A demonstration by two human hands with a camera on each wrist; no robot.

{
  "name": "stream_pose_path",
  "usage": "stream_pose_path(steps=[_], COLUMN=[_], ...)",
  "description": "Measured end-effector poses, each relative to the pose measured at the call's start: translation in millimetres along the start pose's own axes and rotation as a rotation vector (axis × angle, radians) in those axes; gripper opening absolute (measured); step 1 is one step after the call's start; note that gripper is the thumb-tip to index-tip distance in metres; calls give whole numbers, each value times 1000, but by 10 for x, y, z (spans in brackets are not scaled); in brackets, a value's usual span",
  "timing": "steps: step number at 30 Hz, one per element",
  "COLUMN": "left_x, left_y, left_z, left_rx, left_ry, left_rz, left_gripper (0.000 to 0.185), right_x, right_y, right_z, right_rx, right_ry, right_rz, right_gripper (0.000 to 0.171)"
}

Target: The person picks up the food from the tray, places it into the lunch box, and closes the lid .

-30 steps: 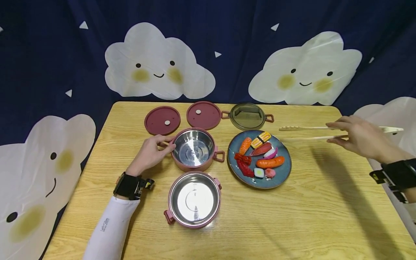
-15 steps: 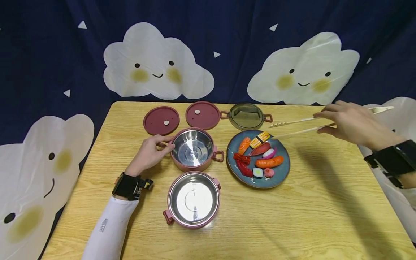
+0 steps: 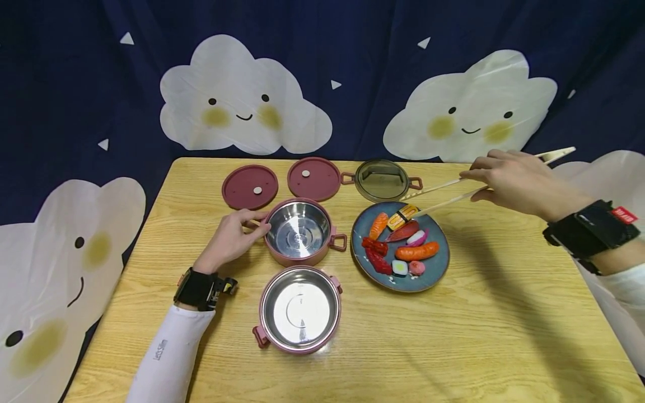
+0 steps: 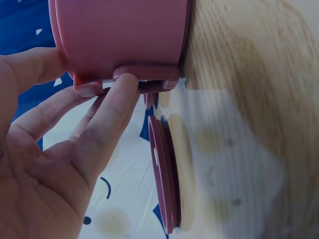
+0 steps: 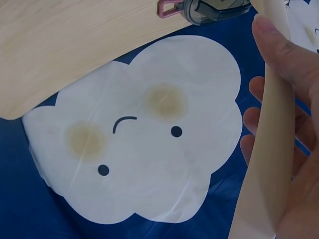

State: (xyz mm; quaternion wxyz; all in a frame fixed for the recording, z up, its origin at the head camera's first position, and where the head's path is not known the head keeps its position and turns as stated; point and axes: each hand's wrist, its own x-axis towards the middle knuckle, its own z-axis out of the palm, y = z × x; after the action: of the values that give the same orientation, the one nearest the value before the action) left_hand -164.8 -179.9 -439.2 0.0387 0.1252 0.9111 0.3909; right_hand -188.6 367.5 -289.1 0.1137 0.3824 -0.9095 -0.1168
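Observation:
My left hand (image 3: 235, 238) holds the side handle of a pink steel-lined pot (image 3: 298, 232). The left wrist view shows fingers hooked at that handle (image 4: 144, 72), with the thumb against the pot's wall. My right hand (image 3: 519, 182) grips pale wooden tongs (image 3: 448, 200), also large in the right wrist view. Their arms are spread, and the tips hang at the far edge of a blue plate (image 3: 438, 266), one by a yellow toy sushi piece (image 3: 402, 217) with a dark band. I cannot tell whether that tip touches it. Toy sausage (image 3: 417, 251) and shrimp sushi (image 3: 379, 225) lie there too.
A second pink pot (image 3: 301, 309) stands nearer me, just in front of the held one. Behind lie two dark red lids (image 3: 250, 187) and a glass lid (image 3: 383, 180) with side handles. A curtain with clouds (image 3: 247, 101) hangs behind the wooden table (image 3: 453, 347).
My right hand has moved left with the tongs, bringing their tips from right of the plate to the yellow sushi piece. The left hand and the pots have stayed in place.

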Motion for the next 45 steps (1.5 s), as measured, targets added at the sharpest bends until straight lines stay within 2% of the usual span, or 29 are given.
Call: stream_pose_path(steps=[6, 18, 29, 45], left_x=[-2, -4, -8, -6], left_y=[-9, 8, 4, 10], left_z=[1, -6, 1, -3], left_rx=[0, -2, 3, 0], left_ry=[2, -4, -4, -8], left_rz=[-3, -5, -9, -15], left_gripper=[38, 38, 38, 39], right_x=[83, 100, 150, 269], right_y=[-28, -16, -54, -82], right_z=[4, -13, -10, 1], right_rx=[-20, -36, -53, -74], right_ry=[-57, -37, -98, -82], right_rz=[-5, -44, -31, -66], right_gripper=[51, 49, 48, 46])
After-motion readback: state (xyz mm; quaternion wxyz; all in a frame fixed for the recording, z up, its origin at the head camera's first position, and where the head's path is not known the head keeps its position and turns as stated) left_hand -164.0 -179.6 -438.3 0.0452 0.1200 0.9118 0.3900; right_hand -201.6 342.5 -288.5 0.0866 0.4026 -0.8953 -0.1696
